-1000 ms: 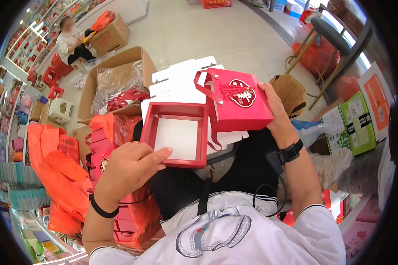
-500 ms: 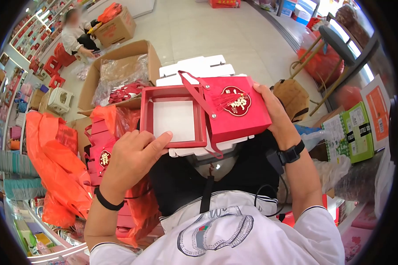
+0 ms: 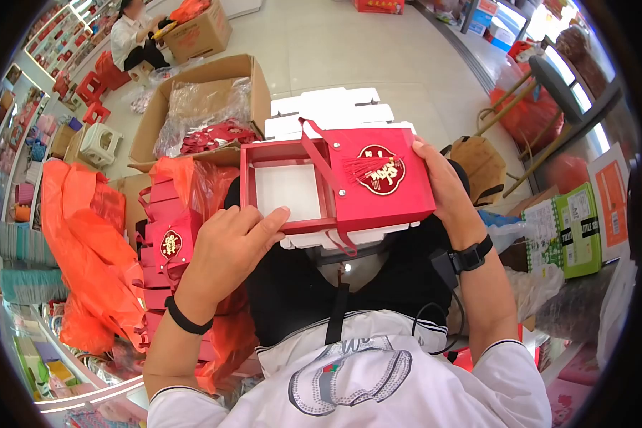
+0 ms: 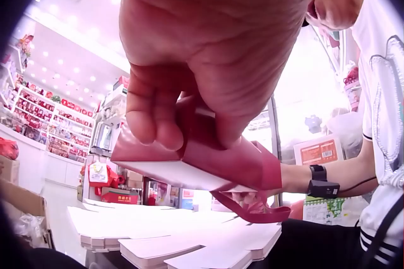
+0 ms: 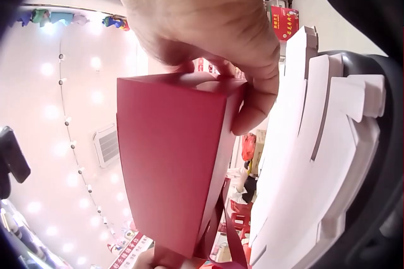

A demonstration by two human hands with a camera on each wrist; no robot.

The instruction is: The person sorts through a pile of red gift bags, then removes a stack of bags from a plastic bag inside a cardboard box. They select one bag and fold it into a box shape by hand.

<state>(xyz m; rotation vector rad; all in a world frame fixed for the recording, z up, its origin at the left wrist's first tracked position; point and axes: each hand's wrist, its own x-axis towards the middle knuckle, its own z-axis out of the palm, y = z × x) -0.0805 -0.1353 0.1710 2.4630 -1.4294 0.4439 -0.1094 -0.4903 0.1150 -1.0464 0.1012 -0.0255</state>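
Note:
A red open tray [image 3: 287, 187] with a white bottom is partly inside a red box sleeve [image 3: 384, 180] bearing a gold-edged emblem, a tassel and a ribbon handle. My left hand [image 3: 225, 246] grips the tray's near left corner, thumb on the rim; in the left wrist view its fingers [image 4: 165, 117] curl round the tray wall [image 4: 214, 155]. My right hand [image 3: 446, 187] holds the sleeve's right end, and in the right wrist view the hand [image 5: 208, 23] pinches the end of the sleeve [image 5: 173, 162]. White flat card pieces [image 3: 332, 107] lie stacked beneath the box.
At the left stand a large carton [image 3: 260, 93] with plastic and red pieces, orange bags [image 3: 85, 250] and more red boxes [image 3: 165, 214]. A person in white [image 3: 130, 36] sits far left. A stool [image 3: 553, 85], a brown bag [image 3: 478, 164] and green packages [image 3: 578, 228] are at the right.
The tray has gone further into the sleeve, so the gap between them has closed. Both hands keep their hold. The box has levelled, and the head view has shifted.

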